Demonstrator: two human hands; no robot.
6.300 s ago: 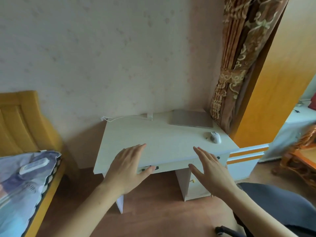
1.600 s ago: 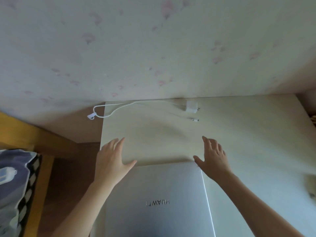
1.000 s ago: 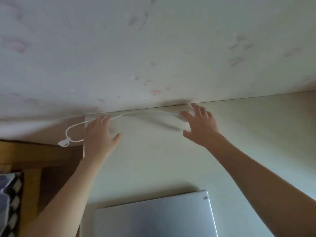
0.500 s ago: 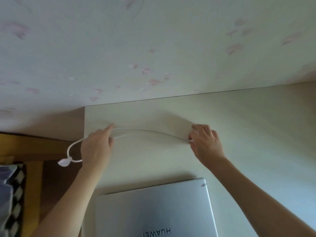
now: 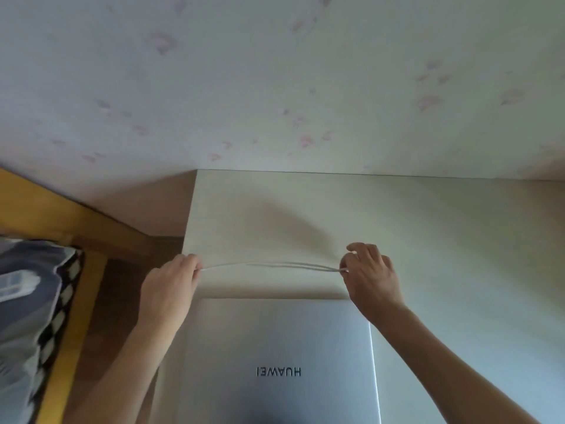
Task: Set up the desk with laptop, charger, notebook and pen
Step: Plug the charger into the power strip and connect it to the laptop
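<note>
A closed silver laptop (image 5: 278, 356) lies on the pale desk (image 5: 428, 228) at its near left, logo facing me upside down. Just beyond its far edge, a thin white charger cable (image 5: 269, 265) is stretched between my two hands, a little above the desktop. My left hand (image 5: 171, 286) pinches the cable's left end at the desk's left edge. My right hand (image 5: 371, 275) grips the right end; the charger plug is hidden inside that hand. No notebook or pen is in view.
A wall with faint pink flowers (image 5: 275, 87) rises right behind the desk. Left of the desk stand a yellow wooden bed frame (image 5: 76, 228) and a grey-blue patterned pillow (image 5: 27, 301), with brown floor (image 5: 122, 289) between.
Both hands have drawn the cable nearer to me, from the desk's back toward the laptop's far edge. The loose loop hanging off the left edge has vanished into my left hand.
</note>
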